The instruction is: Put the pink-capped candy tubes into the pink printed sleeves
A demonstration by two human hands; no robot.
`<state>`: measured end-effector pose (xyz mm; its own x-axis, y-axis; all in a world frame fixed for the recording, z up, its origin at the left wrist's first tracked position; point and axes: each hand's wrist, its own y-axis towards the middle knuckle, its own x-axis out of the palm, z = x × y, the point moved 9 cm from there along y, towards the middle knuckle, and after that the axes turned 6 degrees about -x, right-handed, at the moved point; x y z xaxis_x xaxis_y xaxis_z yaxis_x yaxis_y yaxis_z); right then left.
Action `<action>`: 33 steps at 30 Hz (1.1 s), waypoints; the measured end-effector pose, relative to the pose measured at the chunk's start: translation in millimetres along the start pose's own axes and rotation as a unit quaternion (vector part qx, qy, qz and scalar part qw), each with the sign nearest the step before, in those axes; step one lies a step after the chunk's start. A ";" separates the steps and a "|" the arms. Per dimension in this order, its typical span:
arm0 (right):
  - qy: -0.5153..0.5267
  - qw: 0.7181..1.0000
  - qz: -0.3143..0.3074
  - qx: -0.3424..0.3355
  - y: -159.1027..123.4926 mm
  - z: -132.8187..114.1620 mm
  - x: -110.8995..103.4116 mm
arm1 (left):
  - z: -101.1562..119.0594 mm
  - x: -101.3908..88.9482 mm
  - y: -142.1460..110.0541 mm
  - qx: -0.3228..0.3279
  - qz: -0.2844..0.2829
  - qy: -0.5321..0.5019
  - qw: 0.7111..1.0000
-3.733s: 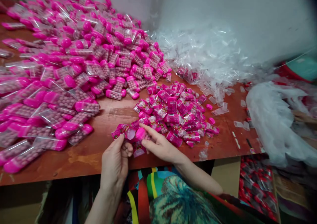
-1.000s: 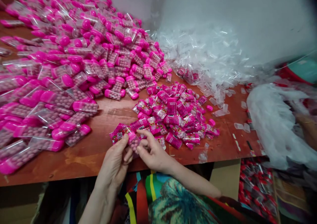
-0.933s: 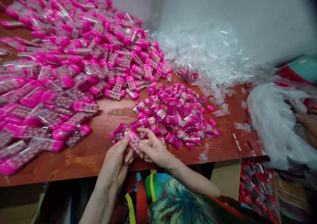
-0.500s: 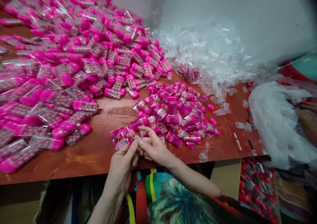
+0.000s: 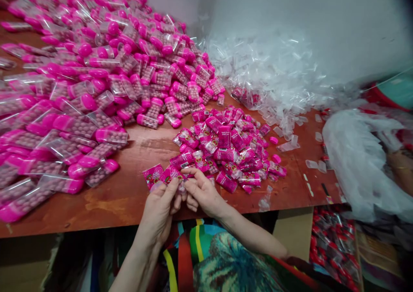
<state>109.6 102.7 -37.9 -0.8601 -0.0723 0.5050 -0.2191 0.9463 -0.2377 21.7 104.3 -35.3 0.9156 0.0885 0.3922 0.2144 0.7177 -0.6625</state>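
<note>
Close together at the table's front edge, my left hand (image 5: 158, 210) and my right hand (image 5: 204, 197) are both closed in a pinch. From the left hand's fingers a small translucent plastic piece (image 5: 156, 185) sticks out. What the right fingertips pinch is mostly covered; only a clear glint shows between the hands. Just beyond them lie pink printed wrappers (image 5: 152, 174), flat and partly behind the fingers. A heap of small pink printed packets (image 5: 226, 147) spreads ahead and to the right of my hands.
Clear tubes with pink caps and small balls inside (image 5: 106, 76) form a big heap on the left of the brown table (image 5: 129, 201). Clear plastic pieces (image 5: 267, 68) are piled against the wall. At right are a white plastic bag (image 5: 348, 154), another person's arm (image 5: 400, 165) and red-capped containers (image 5: 335, 240) below.
Both hands stay together in nearly the same place, with small shifts of the fingers. The other person's arm and the white bag have shifted slightly.
</note>
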 end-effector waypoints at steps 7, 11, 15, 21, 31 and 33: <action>-0.057 0.998 0.013 -0.038 1.4 -0.7 -2.5 | -0.9 2.6 1.5 -0.010 -0.045 -0.003 0.999; -0.027 0.999 0.005 -0.022 2.2 2.5 -2.5 | -0.1 6.1 0.3 -0.013 -0.098 0.003 0.995; -0.033 0.999 0.005 -0.020 2.0 3.0 -1.1 | -1.8 5.3 -1.1 -0.025 -0.116 -0.009 0.993; -0.094 0.995 0.015 -0.043 0.4 4.4 4.9 | -5.4 -12.1 2.9 -0.025 -0.028 -0.087 0.996; -0.144 0.988 -0.003 -0.056 6.1 -2.6 15.0 | 4.7 -6.0 -4.8 -0.004 -0.027 -0.104 0.994; -0.203 0.975 0.019 -0.091 11.6 -23.4 6.8 | 8.0 -7.2 -5.4 0.007 -0.018 -0.089 0.996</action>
<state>112.0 120.6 -17.8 -0.9856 -0.1200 0.1195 -0.1300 0.9883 -0.0798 11.2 105.2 -29.4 0.8324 0.1817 0.5236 0.2413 0.7317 -0.6375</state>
